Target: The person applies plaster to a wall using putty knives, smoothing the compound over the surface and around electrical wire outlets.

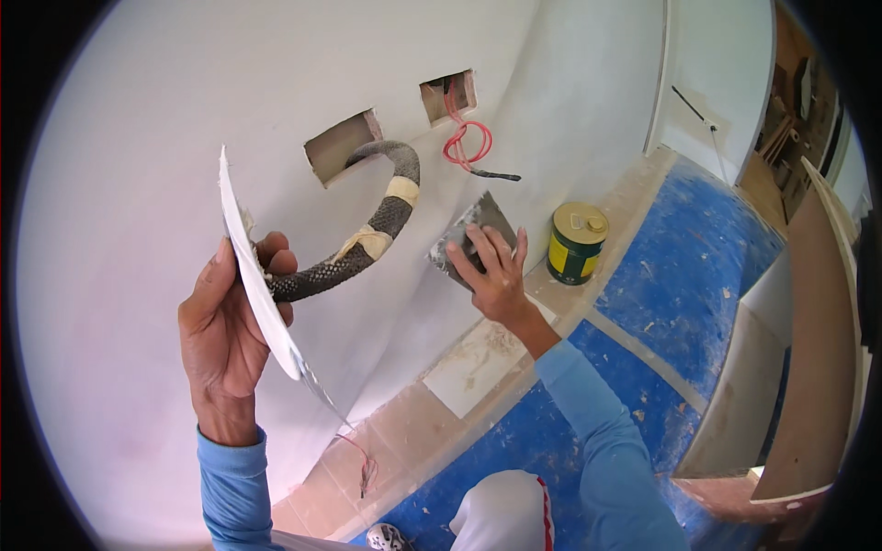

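My left hand (pixel 230 340) holds a thin white panel (pixel 257 285) edge-on, fingers behind it around the end of a dark braided hose (pixel 386 220) with two cream tape bands. The hose runs from a square hole (pixel 326 149) in the white wall (pixel 156 165). My right hand (pixel 496 280) grips a grey, plaster-smeared flat scraper blade (pixel 491 213) beside the wall, its fingers spread over the metal. Right of that hole, looped pink-red wires (pixel 469 140) hang from a smaller hole (pixel 459 119), ending in a dark tip.
A green-and-yellow tin (pixel 577 243) stands on a tiled strip by the wall, near a pale board (pixel 473 367). Blue floor covering (pixel 680 275) lies to the right, with large boards (pixel 799 349) and a doorway beyond. More thin wires (pixel 367 468) lie at the wall's foot. My legs show below.
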Demonstrator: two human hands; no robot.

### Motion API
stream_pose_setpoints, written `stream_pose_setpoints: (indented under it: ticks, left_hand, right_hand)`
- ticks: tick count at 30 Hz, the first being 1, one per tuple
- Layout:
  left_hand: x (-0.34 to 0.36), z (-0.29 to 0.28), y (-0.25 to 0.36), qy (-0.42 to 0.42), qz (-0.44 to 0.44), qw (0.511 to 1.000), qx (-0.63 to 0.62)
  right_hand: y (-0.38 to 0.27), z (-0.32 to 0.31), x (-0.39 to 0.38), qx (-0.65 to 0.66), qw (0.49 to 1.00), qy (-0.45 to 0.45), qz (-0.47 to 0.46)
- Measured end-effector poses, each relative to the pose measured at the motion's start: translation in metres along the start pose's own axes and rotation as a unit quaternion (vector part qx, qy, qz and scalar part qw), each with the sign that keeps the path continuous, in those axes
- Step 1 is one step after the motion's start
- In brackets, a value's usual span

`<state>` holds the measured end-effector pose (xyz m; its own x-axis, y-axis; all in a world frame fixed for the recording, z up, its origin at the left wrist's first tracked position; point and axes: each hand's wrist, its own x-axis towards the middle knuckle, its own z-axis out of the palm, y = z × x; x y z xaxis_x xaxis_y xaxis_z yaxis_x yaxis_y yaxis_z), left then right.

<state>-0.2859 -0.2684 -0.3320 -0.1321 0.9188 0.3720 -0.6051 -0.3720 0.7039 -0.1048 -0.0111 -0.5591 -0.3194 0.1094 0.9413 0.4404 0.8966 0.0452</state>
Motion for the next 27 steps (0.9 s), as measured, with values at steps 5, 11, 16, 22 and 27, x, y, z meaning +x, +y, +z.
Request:
stream_pose_setpoints:
  ticks: [5,11,16,22,27]
  left_hand:
    - [0.003,0.002,-0.009,-0.004,0.026,0.999,0.018]
    - [-0.011,0.010,-0.018,0.050,0.040,0.996,0.055]
    - [-0.016,0.021,-0.016,0.097,0.079,0.991,0.056]
    - [-0.022,0.026,-0.017,0.121,0.075,0.987,0.080]
    - [-0.019,0.036,-0.017,0.122,0.073,0.989,0.050]
  right_hand:
    - [0.022,0.013,0.022,0.008,0.998,0.029,-0.049]
    - [0.010,0.025,-0.039,0.009,0.996,-0.085,0.014]
    - [0.010,-0.006,-0.009,0.082,0.996,-0.023,0.032]
    - [-0.002,-0.023,0.074,0.022,0.999,-0.003,0.047]
    - [-0.010,-0.028,0.112,0.091,0.988,0.018,0.127]
